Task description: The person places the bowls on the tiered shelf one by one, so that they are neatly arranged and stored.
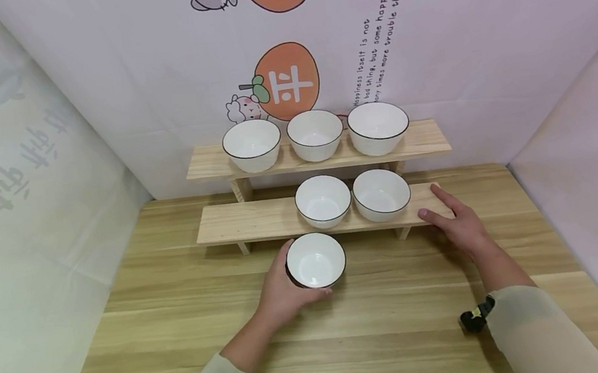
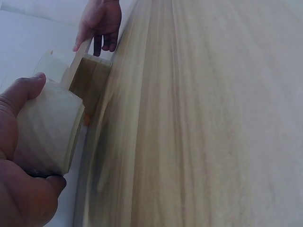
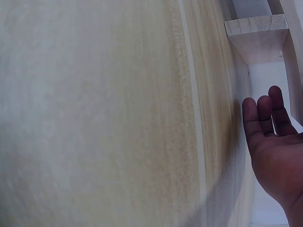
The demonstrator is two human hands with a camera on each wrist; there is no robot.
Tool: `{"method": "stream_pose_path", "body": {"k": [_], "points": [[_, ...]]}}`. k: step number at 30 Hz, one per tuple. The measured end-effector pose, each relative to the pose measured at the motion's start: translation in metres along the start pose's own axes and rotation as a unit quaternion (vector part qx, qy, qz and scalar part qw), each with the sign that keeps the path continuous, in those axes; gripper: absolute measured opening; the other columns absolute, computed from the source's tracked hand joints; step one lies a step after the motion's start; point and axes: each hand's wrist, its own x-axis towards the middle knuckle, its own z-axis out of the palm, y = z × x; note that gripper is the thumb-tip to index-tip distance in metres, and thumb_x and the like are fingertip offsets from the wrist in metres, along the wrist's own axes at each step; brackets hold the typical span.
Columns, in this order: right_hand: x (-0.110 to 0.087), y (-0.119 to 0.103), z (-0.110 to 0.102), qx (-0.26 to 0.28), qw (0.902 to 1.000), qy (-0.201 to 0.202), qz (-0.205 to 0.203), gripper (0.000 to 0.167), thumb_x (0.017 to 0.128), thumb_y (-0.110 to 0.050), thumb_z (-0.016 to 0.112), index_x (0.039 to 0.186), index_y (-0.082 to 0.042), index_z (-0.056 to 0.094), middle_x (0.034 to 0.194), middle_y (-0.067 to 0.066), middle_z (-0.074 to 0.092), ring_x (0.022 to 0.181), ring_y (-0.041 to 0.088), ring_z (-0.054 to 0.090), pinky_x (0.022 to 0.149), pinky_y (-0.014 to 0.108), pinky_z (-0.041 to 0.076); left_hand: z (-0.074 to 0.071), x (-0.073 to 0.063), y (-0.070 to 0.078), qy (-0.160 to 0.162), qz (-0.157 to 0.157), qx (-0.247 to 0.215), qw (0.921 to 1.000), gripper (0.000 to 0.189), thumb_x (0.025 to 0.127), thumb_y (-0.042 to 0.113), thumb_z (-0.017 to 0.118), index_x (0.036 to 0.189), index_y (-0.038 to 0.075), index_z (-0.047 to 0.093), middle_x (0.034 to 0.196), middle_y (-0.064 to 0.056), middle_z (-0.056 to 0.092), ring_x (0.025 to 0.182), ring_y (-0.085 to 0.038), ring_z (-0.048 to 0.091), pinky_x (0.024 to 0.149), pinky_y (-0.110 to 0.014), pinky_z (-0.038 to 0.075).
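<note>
My left hand [image 1: 284,289] grips a white bowl [image 1: 317,261] with a dark rim, fingers and thumb around its sides, in front of the lower shelf. A second dark edge shows just under its rim at the left. In the left wrist view, the ridged outer wall of the bowl [image 2: 47,127] faces the camera, tipped sideways. My right hand [image 1: 462,227] rests at the right end of the lower wooden shelf [image 1: 247,220], thumb and forefinger touching the board. Its other fingers [image 3: 253,118] extend nearly straight below the board in the right wrist view.
Two white bowls [image 1: 323,201] stand on the lower shelf, at its middle and right. Three more bowls [image 1: 316,135] line the upper shelf [image 1: 431,136] behind. The shelves stand on a wooden table [image 1: 396,318], with printed cloth walls [image 1: 429,56] around it.
</note>
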Motion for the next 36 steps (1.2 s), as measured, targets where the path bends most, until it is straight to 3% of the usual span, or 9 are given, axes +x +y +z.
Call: {"method": "stream_pose_path", "body": {"k": [11, 24, 36], "points": [[0.0, 0.002, 0.0, -0.006, 1.0, 0.001, 0.0, 0.097, 0.09, -0.065, 0.071, 0.165, -0.042, 0.014, 0.173, 0.016, 0.007, 0.156, 0.045, 0.008, 0.121, 0.066, 0.015, -0.016, -0.001, 0.005, 0.01, 0.01, -0.012, 0.9998, 0.117, 0.051, 0.031, 0.107, 0.151, 0.032, 0.046, 0.142, 0.006, 0.058, 0.129, -0.022, 0.057, 0.109, -0.049, 0.043], [-0.001, -0.001, -0.001, -0.002, 1.0, -0.004, 0.002, 0.099, 0.089, -0.066, 0.071, 0.166, -0.041, 0.014, 0.173, 0.016, 0.007, 0.156, 0.045, 0.008, 0.121, 0.066, 0.014, -0.037, -0.001, 0.015, 0.032, -0.012, 0.013, 0.9993, 0.118, 0.053, 0.035, 0.106, 0.153, 0.027, 0.044, 0.142, -0.001, 0.057, 0.129, -0.027, 0.056, 0.107, -0.051, 0.045], [0.001, 0.001, -0.001, 0.0, 1.0, -0.004, -0.001, 0.097, 0.089, -0.066, 0.071, 0.165, -0.043, 0.014, 0.173, 0.015, 0.007, 0.156, 0.045, 0.008, 0.121, 0.066, 0.014, -0.054, 0.005, 0.028, 0.041, -0.004, 0.017, 0.999, 0.116, 0.055, 0.036, 0.105, 0.153, 0.027, 0.043, 0.143, 0.0, 0.055, 0.131, -0.026, 0.055, 0.111, -0.052, 0.041]]}}
